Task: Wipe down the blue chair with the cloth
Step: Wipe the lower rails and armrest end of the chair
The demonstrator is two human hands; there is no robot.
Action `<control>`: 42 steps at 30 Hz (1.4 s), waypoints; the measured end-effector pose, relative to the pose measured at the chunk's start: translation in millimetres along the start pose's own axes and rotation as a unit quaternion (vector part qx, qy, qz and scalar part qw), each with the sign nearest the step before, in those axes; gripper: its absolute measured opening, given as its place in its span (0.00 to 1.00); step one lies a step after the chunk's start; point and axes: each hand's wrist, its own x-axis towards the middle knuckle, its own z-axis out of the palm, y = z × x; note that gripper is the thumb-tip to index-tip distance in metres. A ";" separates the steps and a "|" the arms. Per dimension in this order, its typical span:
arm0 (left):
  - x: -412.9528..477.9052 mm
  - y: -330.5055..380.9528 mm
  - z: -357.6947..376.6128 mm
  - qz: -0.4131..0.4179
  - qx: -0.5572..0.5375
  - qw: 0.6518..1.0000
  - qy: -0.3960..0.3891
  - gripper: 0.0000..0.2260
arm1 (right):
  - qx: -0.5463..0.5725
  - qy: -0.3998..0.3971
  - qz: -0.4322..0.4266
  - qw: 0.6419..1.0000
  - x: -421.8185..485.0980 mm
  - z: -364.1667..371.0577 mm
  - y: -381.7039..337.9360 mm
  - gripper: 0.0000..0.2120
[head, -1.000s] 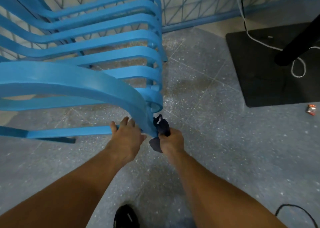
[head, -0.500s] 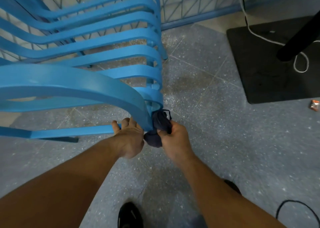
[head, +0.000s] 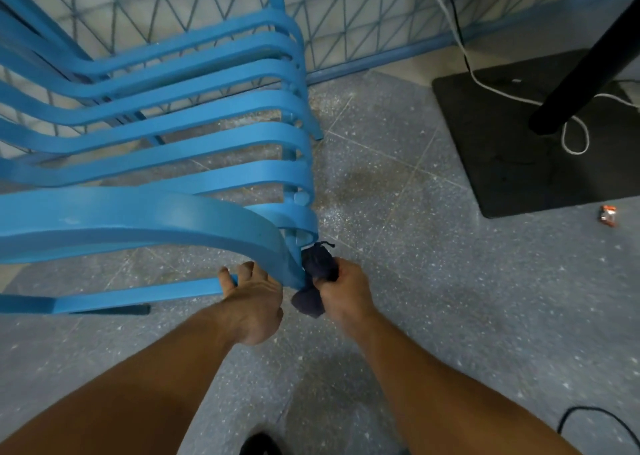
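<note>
The cloth (head: 317, 271) is squeezed in the right hand (head: 346, 293) and pressed on the blue chair (head: 138, 219) corner just to its left. The left hand (head: 254, 304) is laid flat there.

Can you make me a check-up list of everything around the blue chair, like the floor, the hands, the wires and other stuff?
Surface: grey speckled floor, with a dusty patch beside the chair.
Job's things: slatted blue chair; dark cloth bunched against its frame below the armrest.
Clutter: small orange wrapper on the floor.
Hands: right hand grips the cloth; left hand touches the chair frame, its grip is hidden.
Cables: white cable lies across the black base plate; black cable loops at lower right.
Surroundings: blue mesh fence behind; black pole on the plate; dark shoe at the bottom edge.
</note>
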 end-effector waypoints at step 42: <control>-108.5 16.7 -42.3 0.085 -0.530 0.736 0.411 0.23 | 0.200 -0.092 -0.087 0.971 -60.2 -14.2 -39.7 0.11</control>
